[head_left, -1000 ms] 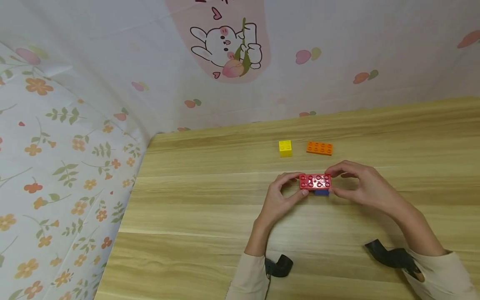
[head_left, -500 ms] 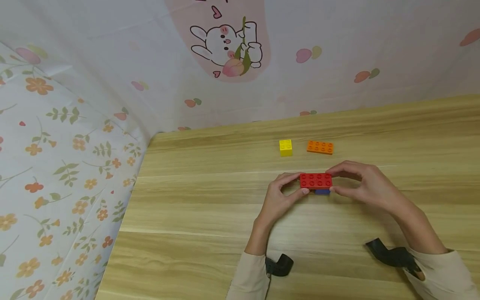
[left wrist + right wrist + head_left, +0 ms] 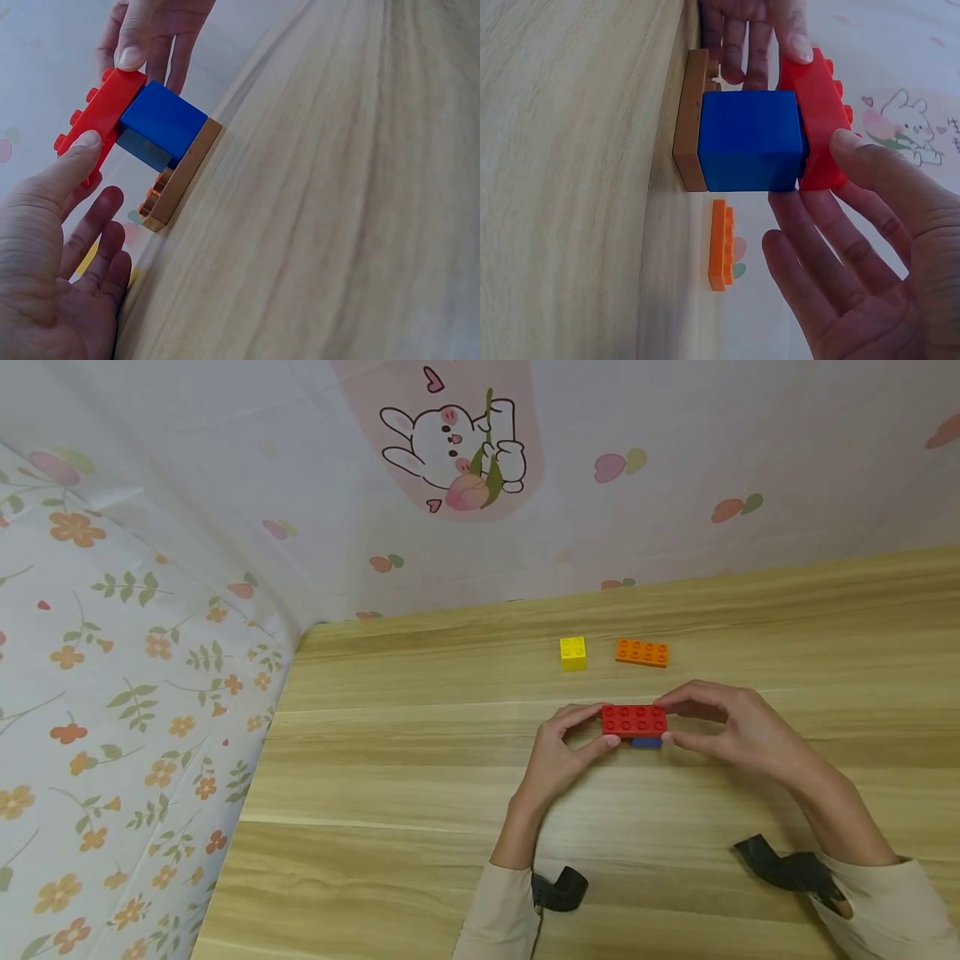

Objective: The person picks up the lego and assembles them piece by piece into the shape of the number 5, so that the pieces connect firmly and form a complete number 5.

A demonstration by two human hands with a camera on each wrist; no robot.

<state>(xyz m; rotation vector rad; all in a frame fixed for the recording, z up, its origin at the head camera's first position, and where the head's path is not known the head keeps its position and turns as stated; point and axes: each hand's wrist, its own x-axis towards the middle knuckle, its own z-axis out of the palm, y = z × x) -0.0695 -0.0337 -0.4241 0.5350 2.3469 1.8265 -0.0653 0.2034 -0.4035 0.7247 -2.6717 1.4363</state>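
Between the two hands is a red eight-stud toy building brick [image 3: 633, 720]. The left hand [image 3: 553, 756] pinches its left end, thumb on the near side and fingers on the far side. Its other end is pinched the same way by the right hand [image 3: 738, 731]. Beneath the red brick is a blue brick [image 3: 748, 141], standing on one end of a flat brown brick [image 3: 690, 120] on the table. The red brick sits at a slight slant to the blue one's top in the right wrist view. From the head view the red brick hides most of this stack.
Behind the hands a yellow four-stud brick [image 3: 573, 654] and a flat orange brick [image 3: 642, 652] lie on the wooden table [image 3: 390, 760]. A patterned cloth [image 3: 300, 485] hangs along the back and left side. Dark straps [image 3: 787, 868] hang at both sleeves.
The glare on top of the red brick has gone, so its tilt has shifted slightly. Both hands keep their grip in nearly the same place; the head view has drifted a little.
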